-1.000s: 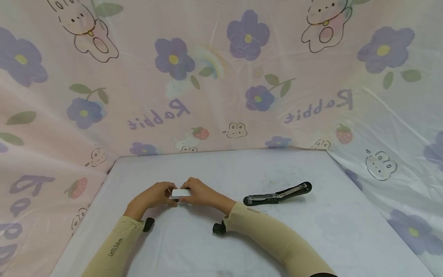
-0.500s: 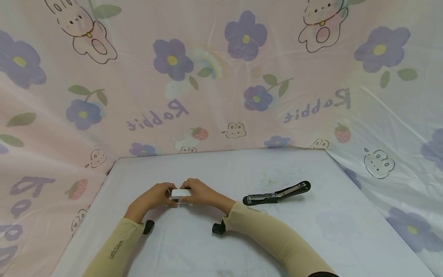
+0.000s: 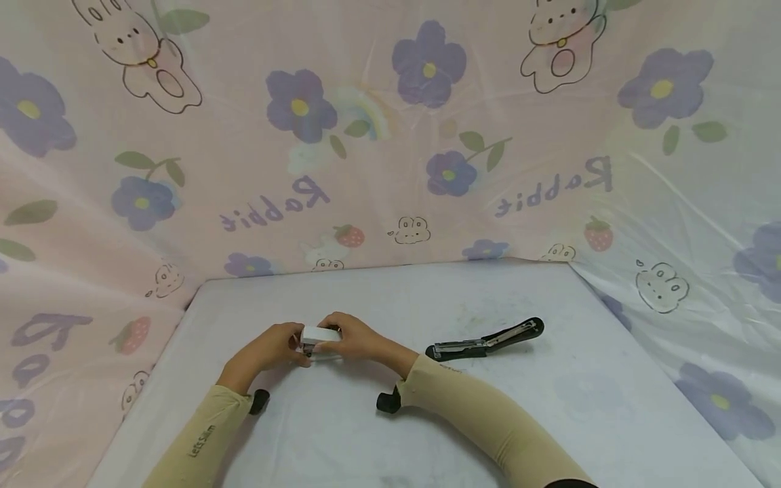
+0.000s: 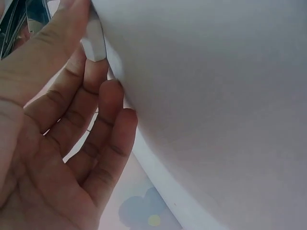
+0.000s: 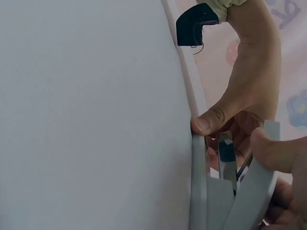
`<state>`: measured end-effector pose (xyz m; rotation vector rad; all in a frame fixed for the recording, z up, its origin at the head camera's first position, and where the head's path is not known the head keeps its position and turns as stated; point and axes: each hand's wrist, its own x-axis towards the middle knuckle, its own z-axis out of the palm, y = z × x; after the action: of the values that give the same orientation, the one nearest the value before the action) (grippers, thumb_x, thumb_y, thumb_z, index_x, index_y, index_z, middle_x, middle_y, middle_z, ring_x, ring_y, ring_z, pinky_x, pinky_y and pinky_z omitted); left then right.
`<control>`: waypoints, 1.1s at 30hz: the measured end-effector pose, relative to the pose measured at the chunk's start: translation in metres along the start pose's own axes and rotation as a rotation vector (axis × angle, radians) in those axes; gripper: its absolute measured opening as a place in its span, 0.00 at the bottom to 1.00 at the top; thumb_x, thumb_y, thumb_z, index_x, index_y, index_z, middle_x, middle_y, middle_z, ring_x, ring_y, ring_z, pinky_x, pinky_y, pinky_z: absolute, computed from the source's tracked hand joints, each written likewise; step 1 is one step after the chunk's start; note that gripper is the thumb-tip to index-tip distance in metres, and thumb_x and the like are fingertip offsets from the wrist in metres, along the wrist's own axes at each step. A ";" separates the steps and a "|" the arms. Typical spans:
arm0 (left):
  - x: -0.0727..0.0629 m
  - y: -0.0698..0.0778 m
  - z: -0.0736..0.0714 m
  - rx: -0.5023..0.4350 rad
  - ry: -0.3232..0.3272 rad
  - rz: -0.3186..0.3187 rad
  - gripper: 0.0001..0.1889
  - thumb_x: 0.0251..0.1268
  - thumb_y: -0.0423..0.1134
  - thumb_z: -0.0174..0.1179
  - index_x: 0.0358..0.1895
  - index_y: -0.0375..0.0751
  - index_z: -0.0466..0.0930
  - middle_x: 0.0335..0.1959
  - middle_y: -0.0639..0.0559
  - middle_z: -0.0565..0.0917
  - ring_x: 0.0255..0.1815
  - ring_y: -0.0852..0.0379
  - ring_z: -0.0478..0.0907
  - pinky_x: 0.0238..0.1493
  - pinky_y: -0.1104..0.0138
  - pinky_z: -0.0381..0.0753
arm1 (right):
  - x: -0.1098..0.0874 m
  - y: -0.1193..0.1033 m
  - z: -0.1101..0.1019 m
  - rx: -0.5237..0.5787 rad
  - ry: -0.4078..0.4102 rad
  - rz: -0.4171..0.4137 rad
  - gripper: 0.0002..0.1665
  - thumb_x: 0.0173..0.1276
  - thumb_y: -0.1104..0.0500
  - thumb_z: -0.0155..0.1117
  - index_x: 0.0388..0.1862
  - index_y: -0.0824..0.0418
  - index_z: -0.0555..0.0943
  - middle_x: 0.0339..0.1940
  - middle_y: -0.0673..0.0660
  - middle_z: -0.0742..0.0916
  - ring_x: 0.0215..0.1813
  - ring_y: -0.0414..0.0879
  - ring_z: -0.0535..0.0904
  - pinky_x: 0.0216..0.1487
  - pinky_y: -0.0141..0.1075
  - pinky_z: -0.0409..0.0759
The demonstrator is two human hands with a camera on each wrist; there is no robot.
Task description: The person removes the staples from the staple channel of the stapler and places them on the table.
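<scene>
Holding one white stapler [image 3: 318,333], left of frame centre: left hand [image 3: 274,347] pinching the base [image 5: 198,187], apparently to steady it; right hand [image 3: 360,339] gripping the raised cover [image 5: 255,194], probably to control its angle. One black stapler [image 3: 460,350], unfolded, lies right of frame centre, untouched. Tally: two hands, two staplers, one white-covered table [image 3: 390,440].

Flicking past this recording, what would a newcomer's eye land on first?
Probably the flower-and-rabbit backdrop, filling the upper part of the head view. Next, the black stapler, lying opened out on the right half of the white table. To its left, the left hand and right hand hold a white stapler, its top tilted up from its base.
</scene>
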<state>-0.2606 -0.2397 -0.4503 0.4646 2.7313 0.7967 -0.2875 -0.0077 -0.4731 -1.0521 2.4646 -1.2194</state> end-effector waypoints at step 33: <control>-0.002 -0.004 0.006 0.026 0.025 0.012 0.20 0.57 0.38 0.83 0.46 0.41 0.81 0.41 0.52 0.81 0.42 0.54 0.76 0.48 0.54 0.79 | -0.016 -0.004 -0.017 -0.006 0.099 -0.052 0.19 0.76 0.52 0.74 0.58 0.58 0.81 0.52 0.50 0.85 0.51 0.41 0.79 0.54 0.36 0.78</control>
<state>-0.2581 -0.2402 -0.4569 0.4806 2.7679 0.7762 -0.2814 0.0120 -0.4610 -1.0896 2.5301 -1.3104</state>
